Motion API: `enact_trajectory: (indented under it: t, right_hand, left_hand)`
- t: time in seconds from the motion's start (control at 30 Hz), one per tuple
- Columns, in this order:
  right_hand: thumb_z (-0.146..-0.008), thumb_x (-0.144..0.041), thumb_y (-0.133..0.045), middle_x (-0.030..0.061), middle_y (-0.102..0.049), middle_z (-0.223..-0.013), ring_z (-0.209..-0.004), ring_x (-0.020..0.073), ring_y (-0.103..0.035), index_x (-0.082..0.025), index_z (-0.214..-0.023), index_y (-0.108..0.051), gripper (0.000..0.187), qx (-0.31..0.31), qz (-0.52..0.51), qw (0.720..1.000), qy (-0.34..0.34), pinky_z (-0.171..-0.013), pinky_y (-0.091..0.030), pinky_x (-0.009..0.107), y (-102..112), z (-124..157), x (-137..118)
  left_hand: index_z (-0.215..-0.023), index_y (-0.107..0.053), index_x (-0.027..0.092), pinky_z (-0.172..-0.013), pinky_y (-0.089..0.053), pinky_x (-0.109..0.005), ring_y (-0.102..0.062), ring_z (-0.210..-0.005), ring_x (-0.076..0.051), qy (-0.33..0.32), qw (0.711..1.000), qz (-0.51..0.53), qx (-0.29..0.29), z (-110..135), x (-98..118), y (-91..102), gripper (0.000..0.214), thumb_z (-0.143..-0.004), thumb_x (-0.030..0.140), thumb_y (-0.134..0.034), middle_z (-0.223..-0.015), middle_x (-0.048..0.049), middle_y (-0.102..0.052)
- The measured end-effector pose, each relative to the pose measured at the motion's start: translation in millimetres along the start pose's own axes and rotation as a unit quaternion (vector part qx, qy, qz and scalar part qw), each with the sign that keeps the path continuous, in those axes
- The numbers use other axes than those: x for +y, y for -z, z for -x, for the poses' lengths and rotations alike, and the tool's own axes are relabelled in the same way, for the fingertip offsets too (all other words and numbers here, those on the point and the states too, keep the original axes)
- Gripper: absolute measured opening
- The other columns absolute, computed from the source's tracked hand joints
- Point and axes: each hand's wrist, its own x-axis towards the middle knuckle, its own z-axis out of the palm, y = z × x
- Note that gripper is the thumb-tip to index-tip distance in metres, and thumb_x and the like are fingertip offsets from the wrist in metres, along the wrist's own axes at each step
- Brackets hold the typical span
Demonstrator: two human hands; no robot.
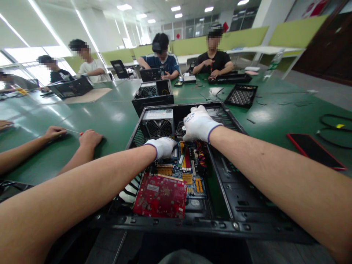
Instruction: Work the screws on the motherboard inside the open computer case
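An open computer case (187, 223) lies before me, with a blue motherboard (195, 190) inside. My left hand (164, 147), in a white glove, reaches over the board's upper left part with fingers bent together; its fingertips and anything in them are hidden. My right hand (200, 124), also gloved, is closed at the right edge of a small black fan (180, 129), which it partly covers. Just below the hands, a green memory stick (182, 158) lies slanted by the red and yellow slots. A red graphics card (161, 196) sits at the near left of the case.
Behind my left hand is the power supply (160, 124). A co-worker's hands (90, 139) rest on the green table (115, 117) at left, by a screwdriver. Ahead are another case (153, 99), a black tray (242, 96) and seated people; a red-edged black panel (316, 151) lies right.
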Motion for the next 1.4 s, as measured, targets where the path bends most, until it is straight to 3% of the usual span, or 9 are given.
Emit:
enact_trajectory:
  t: [0.77, 1.17, 1.4]
  right_hand:
    - [-0.067, -0.066, -0.074, 0.0178, -0.074, -0.099, -0.113, 0.0433, -0.057, -0.022, -0.094, -0.077, 0.052, 0.014, 0.006, 1.0, 0.0, -0.093, -0.041, 0.059, -1.1, 0.0, -0.3]
    - [-0.07, -0.064, -0.072, 0.02, -0.073, -0.106, -0.114, 0.0434, -0.057, -0.022, -0.098, -0.078, 0.051, 0.004, 0.001, 1.0, 0.008, -0.091, -0.041, 0.058, 0.5, 2.7, 0.4]
    - [-0.072, -0.065, -0.07, 0.0192, -0.075, -0.103, -0.112, 0.0418, -0.058, -0.022, -0.096, -0.078, 0.05, -0.003, 0.016, 1.0, 0.012, -0.091, -0.042, 0.056, 3.9, 3.9, -0.4]
  left_hand:
    - [-0.123, -0.068, 0.02, -0.094, -0.058, -0.033, -0.072, -0.11, -0.029, -0.007, 1.0, 0.011, 0.002, -2.7, -1.9, -2.6, 0.048, -0.079, 0.037, -0.075, -0.123, -0.0116, -0.074]
    - [-0.119, -0.07, 0.02, -0.096, -0.057, -0.034, -0.071, -0.113, -0.03, -0.014, 1.0, -0.008, -0.019, -6.8, 2.1, 8.9, 0.054, -0.071, 0.041, -0.08, -0.125, -0.0127, -0.073]
    - [-0.137, -0.057, 0.011, -0.098, -0.056, -0.036, -0.07, -0.117, -0.033, 0.012, 0.999, 0.007, -0.033, 5.2, 7.1, 20.5, 0.075, -0.072, 0.042, -0.08, -0.13, -0.0191, -0.07]
